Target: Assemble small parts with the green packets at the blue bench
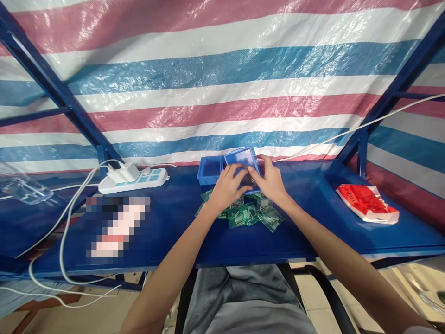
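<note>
A blue plastic bin (240, 157) is tilted up at the back of the table, its open side toward me. My right hand (271, 182) grips its right wall, thumb inside and fingers behind. At the bin's mouth my left hand (227, 186) is closed with curled fingers; small dark pieces show between the hands, but what it holds is hidden. A second blue bin (209, 170) stands just left, its inside looking bare. Below both hands lies a spread pile of small green-tinted clear bags (247, 214) with thin metallic pieces inside.
A white power strip (149, 180) with plugs and cables sits at the back left. Farther left is a clear plastic cup or bottle (29, 190). A red and white packet (366, 203) lies at the right. Blue frame posts (66, 93) and a striped tarp (222, 83) bound the table.
</note>
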The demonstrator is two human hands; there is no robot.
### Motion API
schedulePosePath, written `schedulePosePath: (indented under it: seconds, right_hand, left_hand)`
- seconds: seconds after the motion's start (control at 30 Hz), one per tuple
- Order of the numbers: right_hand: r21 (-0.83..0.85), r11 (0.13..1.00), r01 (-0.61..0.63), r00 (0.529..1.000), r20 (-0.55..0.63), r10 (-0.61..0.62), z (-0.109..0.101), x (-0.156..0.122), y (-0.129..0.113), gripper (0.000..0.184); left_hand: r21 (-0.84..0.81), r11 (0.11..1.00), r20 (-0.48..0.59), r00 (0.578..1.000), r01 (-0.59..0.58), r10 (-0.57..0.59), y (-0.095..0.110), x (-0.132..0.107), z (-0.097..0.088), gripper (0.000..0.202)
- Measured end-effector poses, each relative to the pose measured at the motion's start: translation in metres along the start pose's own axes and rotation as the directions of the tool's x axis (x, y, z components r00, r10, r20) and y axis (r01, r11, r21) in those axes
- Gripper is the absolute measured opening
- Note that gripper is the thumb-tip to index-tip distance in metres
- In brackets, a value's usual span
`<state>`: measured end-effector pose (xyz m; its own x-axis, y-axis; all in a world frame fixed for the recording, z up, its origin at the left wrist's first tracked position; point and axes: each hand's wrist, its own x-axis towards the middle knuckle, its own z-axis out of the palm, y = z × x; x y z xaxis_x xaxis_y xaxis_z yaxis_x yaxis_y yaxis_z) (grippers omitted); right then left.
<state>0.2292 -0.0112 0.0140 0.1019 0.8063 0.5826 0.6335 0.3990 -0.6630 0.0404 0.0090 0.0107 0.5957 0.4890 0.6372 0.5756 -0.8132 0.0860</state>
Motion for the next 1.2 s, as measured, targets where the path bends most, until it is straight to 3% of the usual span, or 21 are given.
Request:
schedulePosePath:
  seconds: [0.1,0.23,0.43,0.53,0.63,0.77,0.83,1.03,1.2]
  right_hand:
    - [0.026,0.999,-0.034,0.999,-0.007,0.034,-0.003,0.003,0.001,0.055]
    - [0.058,0.996,-0.071,0.997,-0.016,0.072,-0.007,0.007,0.003,0.051]
    - [0.031,0.997,-0.076,0.997,-0.010,0.076,-0.004,0.006,0.005,0.051]
    - [-0.008,0.999,-0.042,0.999,-0.017,0.042,-0.002,0.005,0.006,0.052]
    - [-0.072,0.997,-0.027,0.999,-0.043,0.024,-0.003,0.007,0.010,0.052]
    - [-0.162,0.986,-0.032,0.996,-0.086,0.018,-0.008,0.012,0.017,0.051]
    - [-0.195,0.980,-0.037,0.994,-0.109,0.016,-0.012,0.014,0.019,0.050]
    - [-0.202,0.979,-0.009,0.988,-0.155,-0.023,-0.021,0.015,0.013,0.048]
    - [-0.190,0.981,0.049,0.991,-0.116,-0.072,-0.015,0.010,0.008,0.049]
  left_hand:
    - [-0.012,1.000,0.016,1.000,-0.013,0.014,0.003,0.000,0.000,0.021]
    - [-0.042,0.998,0.013,0.999,-0.037,0.038,0.003,0.001,-0.003,0.019]
    - [-0.105,0.987,-0.196,0.971,0.119,-0.138,0.002,0.001,-0.002,0.026]
    - [-0.192,0.966,-0.239,0.947,0.173,-0.217,0.000,-0.001,-0.001,0.028]
    - [-0.268,0.933,-0.145,0.948,0.240,-0.285,-0.008,-0.002,-0.006,0.030]
    - [-0.307,0.898,0.226,0.941,0.315,-0.253,-0.022,-0.004,-0.013,0.040]
    - [-0.269,0.918,0.321,0.926,0.291,-0.199,-0.025,-0.005,-0.013,0.046]
    - [-0.144,0.985,0.103,0.991,0.095,-0.081,-0.006,-0.003,-0.006,0.057]
    - [-0.062,0.998,0.098,0.995,0.002,0.004,0.007,-0.003,0.002,0.038]
